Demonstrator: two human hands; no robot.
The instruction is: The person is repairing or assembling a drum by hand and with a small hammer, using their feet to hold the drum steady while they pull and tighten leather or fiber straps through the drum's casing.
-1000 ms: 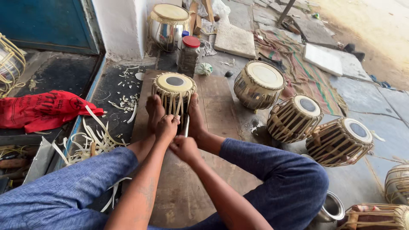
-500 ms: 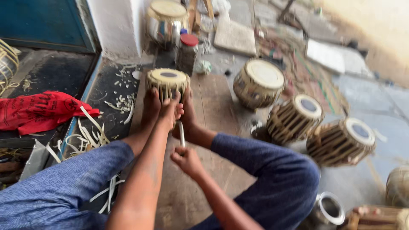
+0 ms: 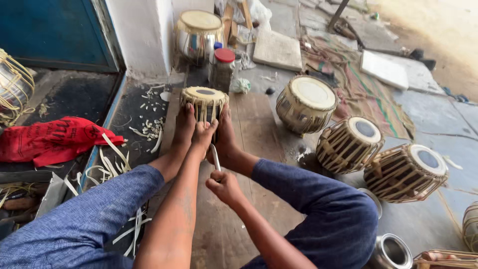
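Wooden floorboards [image 3: 259, 129] carry the small drum [image 3: 204, 102] braced between both feet; left hand [image 3: 203, 133] pinches its lacing, right hand [image 3: 224, 185] should pull the strap [image 3: 215, 157] it grips straight back

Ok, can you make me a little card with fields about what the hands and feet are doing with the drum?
Drum: small drum with pale straps, upright on a wooden board
Feet: both bare feet press against the drum's sides
Left hand: left hand is at the drum's near side, on the straps
Right hand: right hand grips a pale strap, pulled toward the person
Nearby drums: three more drums, brass drum closest
Behind: red-lidded jar, shiny metal drum
Left side: red cloth, strap scraps
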